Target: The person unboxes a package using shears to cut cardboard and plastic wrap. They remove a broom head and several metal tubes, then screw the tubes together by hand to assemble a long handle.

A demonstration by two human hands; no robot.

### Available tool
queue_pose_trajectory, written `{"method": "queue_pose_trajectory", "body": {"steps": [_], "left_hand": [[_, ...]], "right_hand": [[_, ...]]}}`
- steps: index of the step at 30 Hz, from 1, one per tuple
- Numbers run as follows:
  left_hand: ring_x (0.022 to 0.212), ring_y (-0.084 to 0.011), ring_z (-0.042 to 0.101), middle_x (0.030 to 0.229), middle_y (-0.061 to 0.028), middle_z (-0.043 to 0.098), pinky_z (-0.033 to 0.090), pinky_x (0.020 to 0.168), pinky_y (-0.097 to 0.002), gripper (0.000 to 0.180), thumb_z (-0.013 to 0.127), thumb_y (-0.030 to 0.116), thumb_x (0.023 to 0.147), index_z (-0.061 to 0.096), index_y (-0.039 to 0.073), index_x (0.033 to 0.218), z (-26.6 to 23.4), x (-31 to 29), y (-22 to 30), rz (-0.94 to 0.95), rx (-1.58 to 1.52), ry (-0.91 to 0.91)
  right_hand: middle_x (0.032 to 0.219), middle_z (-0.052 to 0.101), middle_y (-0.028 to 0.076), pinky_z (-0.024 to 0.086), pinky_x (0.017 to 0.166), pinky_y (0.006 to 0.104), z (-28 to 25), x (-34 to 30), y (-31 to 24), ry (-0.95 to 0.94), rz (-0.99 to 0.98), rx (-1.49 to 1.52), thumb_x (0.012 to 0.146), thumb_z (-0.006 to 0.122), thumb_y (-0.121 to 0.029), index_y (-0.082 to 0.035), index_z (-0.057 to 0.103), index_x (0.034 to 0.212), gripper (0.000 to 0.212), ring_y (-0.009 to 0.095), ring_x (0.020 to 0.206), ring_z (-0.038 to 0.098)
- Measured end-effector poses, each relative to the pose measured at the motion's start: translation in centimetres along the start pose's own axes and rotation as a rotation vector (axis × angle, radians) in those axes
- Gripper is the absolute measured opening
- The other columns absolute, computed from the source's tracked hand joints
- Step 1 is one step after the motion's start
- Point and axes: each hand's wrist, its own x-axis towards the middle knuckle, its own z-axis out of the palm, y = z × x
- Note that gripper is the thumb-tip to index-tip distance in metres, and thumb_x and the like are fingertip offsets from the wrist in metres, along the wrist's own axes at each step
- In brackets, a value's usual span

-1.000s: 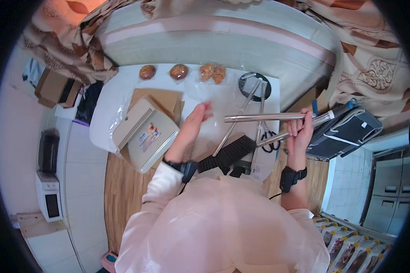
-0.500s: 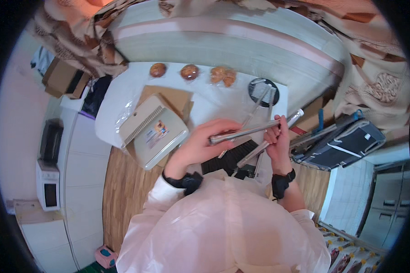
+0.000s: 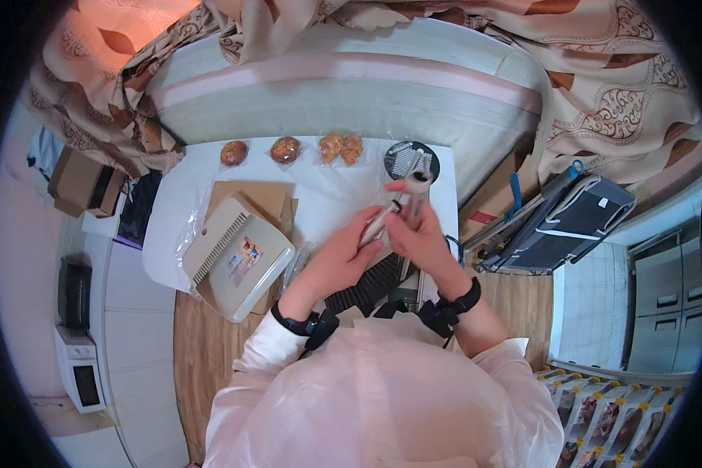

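In front of my chest, over the near right part of the white table (image 3: 320, 187), both hands are close together. My left hand (image 3: 339, 257) is wrapped round a silver metal tube (image 3: 377, 224) that points up and to the right. In my right hand (image 3: 425, 243) is a second, wider tube (image 3: 416, 204), tilted upward, its open end dark inside. The two tube ends lie close beside each other; whether they touch I cannot tell. Just beyond them sits a round black base (image 3: 402, 158) with a metal grid, partly covered by the tubes. Below my hands is a black ribbed item (image 3: 363, 290).
On the table's left, a beige plastic casing (image 3: 271, 261) rests on brown cardboard (image 3: 277, 193). Two wrapped buns (image 3: 285, 149) and wrapped croissants (image 3: 340, 148) line the back edge. A folded dark cot (image 3: 561, 230) stands right of the table. At far left is a white microwave (image 3: 81, 374).
My right hand has moved in toward the left, turning its tube more upright. The tube in my left hand is tilted more steeply. The view has shifted, so the table appears lower and further left.
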Motion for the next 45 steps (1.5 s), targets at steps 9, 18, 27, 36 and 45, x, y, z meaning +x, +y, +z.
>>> {"method": "queue_pose_trajectory", "body": {"steps": [9, 18, 27, 36, 45], "left_hand": [[0.080, -0.0244, 0.058, 0.096, -0.0142, 0.057, 0.045, 0.070, -0.0295, 0.030, 0.052, 0.008, 0.083, 0.048, 0.005, 0.112, -1.9, -3.1, 0.1, -0.017, 0.157, 0.126], [0.079, -0.0296, 0.057, 0.092, -0.0142, 0.057, 0.046, 0.068, -0.0337, 0.034, 0.050, 0.010, 0.083, 0.048, 0.008, 0.117, -1.7, -3.5, 1.7, 0.133, 0.179, 0.154], [0.070, -0.0263, 0.053, 0.087, -0.0113, 0.057, 0.044, 0.065, -0.0303, 0.040, 0.051, 0.010, 0.083, 0.047, 0.013, 0.122, -1.5, -3.4, 2.1, 0.050, 0.248, 0.013], [0.068, -0.0271, 0.051, 0.079, -0.0122, 0.053, 0.043, 0.063, -0.0315, 0.040, 0.050, 0.007, 0.082, 0.048, 0.012, 0.121, -1.3, -3.8, 2.0, 0.106, 0.212, 0.166], [0.065, -0.0255, 0.049, 0.072, -0.0107, 0.048, 0.041, 0.061, -0.0299, 0.041, 0.052, 0.002, 0.076, 0.052, 0.010, 0.117, -2.5, -4.2, 2.5, 0.120, 0.320, 0.229]], "right_hand": [[0.055, 0.034, -0.001, 0.025, 0.037, 0.0226, -5.7, 1.6, -3.5, 0.403, -0.370, 0.818, 0.092, 0.034, -0.040, -0.011, 0.039, 0.070, 0.037, 0.009, 0.040, 0.029], [0.055, 0.034, 0.000, 0.026, 0.037, 0.0225, -7.2, 2.4, -2.1, 0.423, -0.316, 1.322, 0.090, 0.039, -0.042, -0.008, 0.042, 0.068, 0.040, 0.009, 0.040, 0.030], [0.054, 0.033, 0.001, 0.026, 0.036, 0.0234, -5.5, 1.8, -1.8, 0.433, -0.314, 1.200, 0.090, 0.039, -0.042, -0.007, 0.038, 0.067, 0.042, 0.010, 0.040, 0.029], [0.060, 0.039, 0.003, 0.031, 0.040, 0.0246, -4.7, 0.3, -4.0, 0.193, -0.263, 0.529, 0.089, 0.045, -0.035, -0.009, 0.044, 0.076, 0.029, 0.014, 0.041, 0.036], [0.069, 0.050, 0.006, 0.043, 0.049, 0.0340, -4.9, -1.8, -4.0, -0.192, -0.430, -1.143, 0.071, 0.063, -0.018, -0.009, 0.057, 0.085, 0.019, 0.025, 0.056, 0.054]]}}
